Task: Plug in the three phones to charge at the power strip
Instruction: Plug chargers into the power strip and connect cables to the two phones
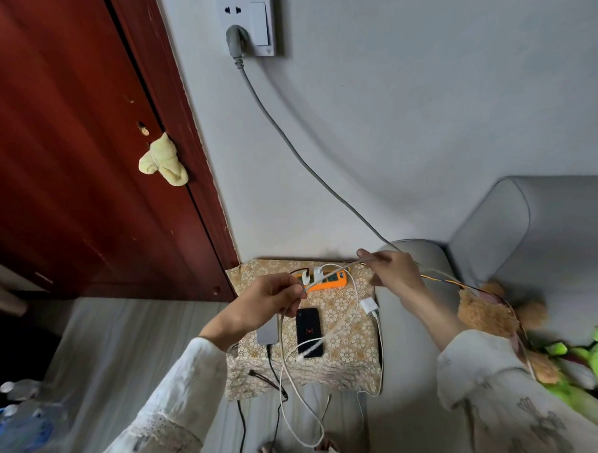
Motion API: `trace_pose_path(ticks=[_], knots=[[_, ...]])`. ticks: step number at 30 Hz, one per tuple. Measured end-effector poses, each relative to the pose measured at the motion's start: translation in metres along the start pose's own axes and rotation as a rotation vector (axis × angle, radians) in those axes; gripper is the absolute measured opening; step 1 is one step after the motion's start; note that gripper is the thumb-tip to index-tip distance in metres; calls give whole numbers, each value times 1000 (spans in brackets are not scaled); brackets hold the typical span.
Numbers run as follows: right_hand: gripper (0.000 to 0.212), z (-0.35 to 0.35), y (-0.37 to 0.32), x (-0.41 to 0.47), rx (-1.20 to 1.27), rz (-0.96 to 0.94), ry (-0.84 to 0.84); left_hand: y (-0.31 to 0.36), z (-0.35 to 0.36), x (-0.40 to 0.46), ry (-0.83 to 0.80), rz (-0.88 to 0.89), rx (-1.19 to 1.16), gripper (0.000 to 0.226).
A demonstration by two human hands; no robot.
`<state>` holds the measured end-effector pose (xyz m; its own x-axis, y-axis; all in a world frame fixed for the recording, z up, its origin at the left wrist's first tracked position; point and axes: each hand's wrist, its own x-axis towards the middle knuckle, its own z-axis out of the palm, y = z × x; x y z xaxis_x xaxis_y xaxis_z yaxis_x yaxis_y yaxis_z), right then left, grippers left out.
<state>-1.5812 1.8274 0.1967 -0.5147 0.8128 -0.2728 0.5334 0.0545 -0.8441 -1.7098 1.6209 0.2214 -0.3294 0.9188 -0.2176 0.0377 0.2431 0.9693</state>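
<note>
White lace-cuffed sleeves (pixel 181 378) nearest. Left hand (pixel 260 303) and right hand (pixel 395 266) each pinch-grip thin white charging cable (pixel 353 292), stretched taut above floral-cloth surface (pixel 347 347). Black slab phone (pixel 309 332) lies flat there, unplugged; orange power strip (pixel 327 281) behind. Step: untangling. Next: find connector, seat in phone.

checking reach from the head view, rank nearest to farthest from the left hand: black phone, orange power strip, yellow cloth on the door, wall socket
From the left hand:
1. Black phone, just below-right.
2. Orange power strip, beyond, right.
3. Yellow cloth, up-left on the door.
4. Wall socket, top.
</note>
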Motion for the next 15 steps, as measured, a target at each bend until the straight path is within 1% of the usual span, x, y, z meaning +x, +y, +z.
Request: trace_pose_path(ticks=[2,3,5,6,7,8,10,12,13,15], knots=[[9,2,-4,0,215,22,-57,-3,-4,-1,-36,-12,36,20],[3,2,-8,0,365,36,-106,-5,-6,-2,-53,-23,47,20],[11,3,-18,1,788,120,-193,-9,-8,-3,-71,-37,45,18],[12,3,-23,2,1016,188,-213,-11,-8,-3,-79,-38,40,16],[11,2,-29,3,1207,254,-214,-12,-7,-2,-89,-39,38,14],[10,2,-34,5,1348,311,-193,-14,-6,-1,-100,-45,40,13],[7,1,-41,8,1481,407,-121,-18,-4,1,-119,-57,59,14],[6,0,-44,12,1509,466,-55,-23,-4,2,-138,-69,102,17],[6,0,-44,14,1500,481,-46,-25,-5,2,-146,-80,123,19],[10,-1,-43,16,1467,497,-88,-30,-8,1,-164,-103,145,20]])
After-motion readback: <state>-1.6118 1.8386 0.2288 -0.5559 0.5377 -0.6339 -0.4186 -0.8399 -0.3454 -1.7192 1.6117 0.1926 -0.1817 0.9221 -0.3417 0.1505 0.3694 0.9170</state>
